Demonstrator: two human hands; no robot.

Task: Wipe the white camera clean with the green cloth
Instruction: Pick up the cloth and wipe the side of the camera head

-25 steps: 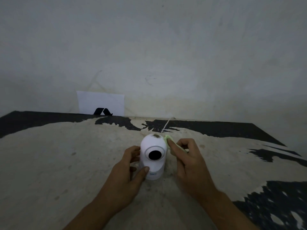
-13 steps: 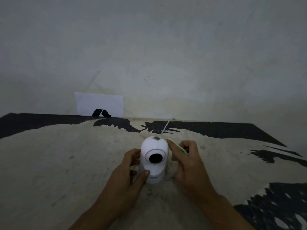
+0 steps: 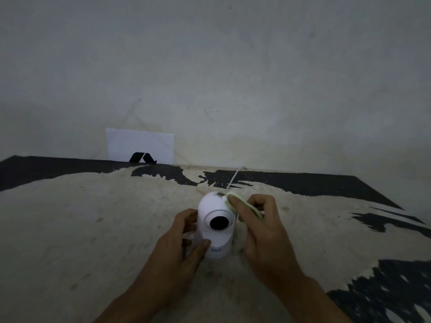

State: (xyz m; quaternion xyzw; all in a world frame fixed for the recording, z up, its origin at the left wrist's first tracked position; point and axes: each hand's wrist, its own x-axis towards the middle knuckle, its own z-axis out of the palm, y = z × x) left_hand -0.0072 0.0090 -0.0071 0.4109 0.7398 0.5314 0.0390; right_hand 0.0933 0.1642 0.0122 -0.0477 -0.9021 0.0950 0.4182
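Note:
A white dome camera point(image 3: 215, 212) with a round black lens stands upright on the worn table point(image 3: 93, 229). A dark smudge marks its top. My left hand point(image 3: 179, 248) grips the camera's base from the left, thumb across the front. My right hand point(image 3: 263, 231) pinches a pale green cloth point(image 3: 245, 203) and presses it with the index finger against the camera's upper right side, just beside the smudge. Most of the cloth is hidden under my fingers.
A thin white cable point(image 3: 235, 178) runs from behind the camera toward the wall. A white card with a black logo point(image 3: 140, 146) leans against the wall at the back left. The table's right edge point(image 3: 382, 194) slants away at the right.
My right hand has slid the green cloth up along the camera's right side toward the smudge on top. The left hand keeps its hold on the base.

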